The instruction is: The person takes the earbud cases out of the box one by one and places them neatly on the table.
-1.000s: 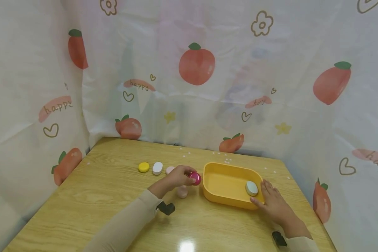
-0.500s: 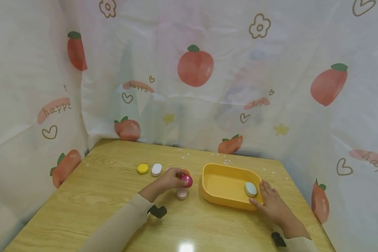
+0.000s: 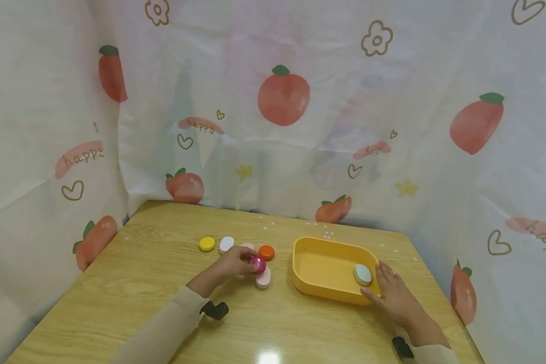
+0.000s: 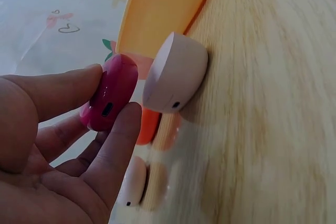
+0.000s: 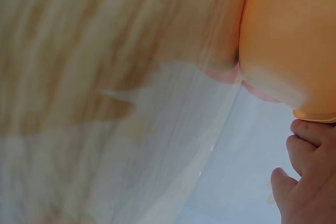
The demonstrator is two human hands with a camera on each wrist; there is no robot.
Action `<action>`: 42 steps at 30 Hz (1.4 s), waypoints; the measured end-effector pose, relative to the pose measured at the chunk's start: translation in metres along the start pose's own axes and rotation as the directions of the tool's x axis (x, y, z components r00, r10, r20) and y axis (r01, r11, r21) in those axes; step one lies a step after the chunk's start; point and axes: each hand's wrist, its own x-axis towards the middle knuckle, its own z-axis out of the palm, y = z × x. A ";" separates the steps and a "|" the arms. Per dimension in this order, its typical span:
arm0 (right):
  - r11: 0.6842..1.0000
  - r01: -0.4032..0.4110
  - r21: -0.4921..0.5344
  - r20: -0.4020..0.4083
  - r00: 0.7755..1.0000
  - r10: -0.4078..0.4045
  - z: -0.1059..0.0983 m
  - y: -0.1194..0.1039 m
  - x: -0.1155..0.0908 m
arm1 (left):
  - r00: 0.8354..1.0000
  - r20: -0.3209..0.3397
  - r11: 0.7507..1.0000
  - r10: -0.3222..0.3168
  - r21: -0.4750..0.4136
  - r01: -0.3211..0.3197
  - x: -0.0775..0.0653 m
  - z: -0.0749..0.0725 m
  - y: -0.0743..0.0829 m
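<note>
My left hand (image 3: 229, 264) pinches a glossy magenta earbud case (image 3: 257, 265) between thumb and fingers; in the left wrist view a small port shows on that magenta case's side. Just beyond it is a pale pink earbud case (image 4: 176, 72), which stands on the table. An orange earbud case (image 3: 266, 253) lies behind the held one. My right hand (image 3: 398, 298) rests against the right end of a yellow plastic bin (image 3: 316, 291), fingers extended along its rim and thumb at the front corner. Inside that bin, near the right end, lies a pale mint case (image 3: 362, 274).
Farther left on the wooden table (image 3: 132, 283) are a yellow case (image 3: 207, 244), a white case (image 3: 226, 244) and another pale pink case (image 3: 247, 246), partly hidden by my left hand. A fruit-printed curtain (image 3: 282, 167) encloses the table's back and sides.
My left hand has moved left, away from the bin, carrying the magenta earbud case. The orange case has come into full view. The right hand stays at the bin.
</note>
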 end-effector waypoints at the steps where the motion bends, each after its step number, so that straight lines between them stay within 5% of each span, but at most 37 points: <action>1: 1.000 -0.001 -0.001 0.000 1.000 0.001 0.000 0.000 0.000 | 1.000 -0.009 1.000 0.010 0.010 -0.010 -0.001 -0.002 -0.002; 9: 1.000 -0.005 -0.012 0.002 1.000 0.005 0.000 0.001 0.002 | 1.000 -0.026 1.000 -0.006 -0.014 0.006 -0.004 -0.013 -0.014; 16: 1.000 -0.002 -0.013 0.000 1.000 0.002 -0.001 0.001 0.002 | 0.998 -0.062 0.995 -0.005 0.096 0.011 -0.010 -0.019 -0.015; 32: 1.000 -0.011 0.016 0.009 1.000 0.011 0.002 0.003 0.000 | 0.999 -0.030 0.993 0.023 0.118 -0.020 -0.021 -0.030 -0.029; 42: 1.000 -0.012 0.020 0.016 1.000 0.011 0.004 0.006 0.001 | 0.997 -0.074 0.989 0.005 0.149 0.007 -0.024 -0.030 -0.032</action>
